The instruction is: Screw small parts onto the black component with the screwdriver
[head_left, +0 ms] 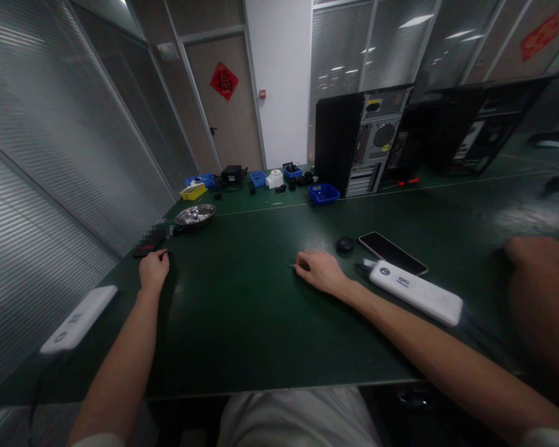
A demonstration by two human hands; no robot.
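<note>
My left hand (pixel 153 270) rests on the green table at the left with its fingers curled together. Whatever it may hold is too small to make out. Just beyond it lies a dark flat object (pixel 149 244), partly blurred out. My right hand (pixel 323 273) is closed in a pinch on the table near the middle. A small thin sliver (pixel 291 266) sticks out to the left from between its fingertips; its kind is unclear. Beyond that hand sits a black round object (pixel 345 244), and a phone (pixel 392 252) lies to its right.
White power banks with cables lie at the right (pixel 417 292) and left (pixel 80 320). A shiny metal dish (pixel 195 215) stands at the back left. Blue trays (pixel 323 194), a yellow tray (pixel 193 191) and a computer tower (pixel 340 143) line the back. Another person's arm (pixel 543 298) rests at right.
</note>
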